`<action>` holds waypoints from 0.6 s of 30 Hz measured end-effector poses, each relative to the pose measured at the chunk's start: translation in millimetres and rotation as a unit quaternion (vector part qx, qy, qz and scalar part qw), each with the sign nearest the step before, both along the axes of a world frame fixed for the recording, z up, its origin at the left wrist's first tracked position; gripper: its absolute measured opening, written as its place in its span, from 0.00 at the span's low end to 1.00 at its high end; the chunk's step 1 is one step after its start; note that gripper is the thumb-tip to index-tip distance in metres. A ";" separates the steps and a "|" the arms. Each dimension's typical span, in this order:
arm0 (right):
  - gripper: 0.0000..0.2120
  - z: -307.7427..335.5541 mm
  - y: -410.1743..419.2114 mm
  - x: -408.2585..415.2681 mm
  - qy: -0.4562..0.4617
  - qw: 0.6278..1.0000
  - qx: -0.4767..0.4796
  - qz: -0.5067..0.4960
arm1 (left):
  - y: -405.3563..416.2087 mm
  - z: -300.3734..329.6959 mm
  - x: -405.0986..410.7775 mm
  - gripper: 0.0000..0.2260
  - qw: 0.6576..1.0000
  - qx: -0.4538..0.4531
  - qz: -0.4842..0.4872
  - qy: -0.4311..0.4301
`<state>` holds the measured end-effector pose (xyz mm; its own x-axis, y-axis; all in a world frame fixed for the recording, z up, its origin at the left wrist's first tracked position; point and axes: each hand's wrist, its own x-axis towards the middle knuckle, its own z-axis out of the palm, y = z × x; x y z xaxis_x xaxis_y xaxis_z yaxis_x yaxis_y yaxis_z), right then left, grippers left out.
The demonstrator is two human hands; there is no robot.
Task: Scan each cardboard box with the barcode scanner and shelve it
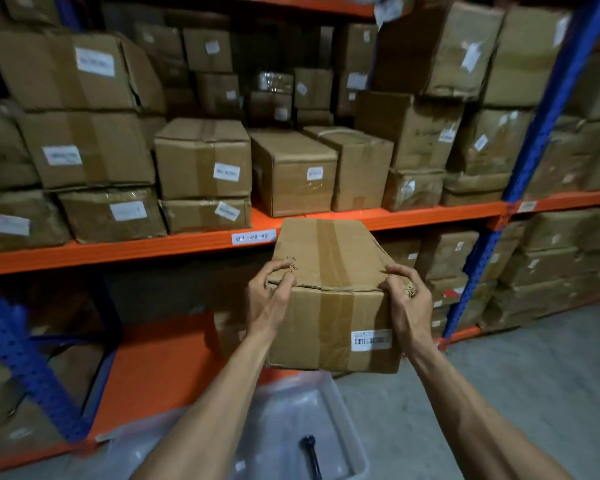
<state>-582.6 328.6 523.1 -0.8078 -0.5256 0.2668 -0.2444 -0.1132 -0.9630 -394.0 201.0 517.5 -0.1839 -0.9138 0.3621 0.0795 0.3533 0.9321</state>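
Between two outstretched arms, a taped cardboard box (329, 292) is held up in front of an orange shelf beam (118, 249). Left hand (271, 296) and right hand (407, 299) each grasp a near top corner. A white barcode label (371, 340) sits low on its near face, unreadable; faint handwriting marks the top. The beam's tag (254, 237) is too blurred to read. A black barcode scanner (310, 455) lies in a clear bin (343, 427) below.
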 end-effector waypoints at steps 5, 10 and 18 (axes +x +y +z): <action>0.14 68.2 6.5 13.8 0.035 0.997 -0.062 -0.005 | -3.3 68.2 9.1 0.11 0.998 -0.046 -0.022 0.032; 0.14 128.6 -4.1 24.8 0.068 0.990 -0.127 0.000 | -15.9 133.5 20.4 0.13 0.991 -0.112 -0.028 0.061; 0.16 208.9 -74.9 28.4 0.113 0.975 -0.186 0.035 | -66.4 223.9 39.0 0.14 0.978 -0.184 0.008 0.096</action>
<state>-554.2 253.7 732.0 -0.6721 -0.4098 0.6167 -0.4252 -0.4683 -0.7745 -355.1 134.7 741.4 -0.0667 -0.7171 0.6938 0.2331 0.6649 0.7096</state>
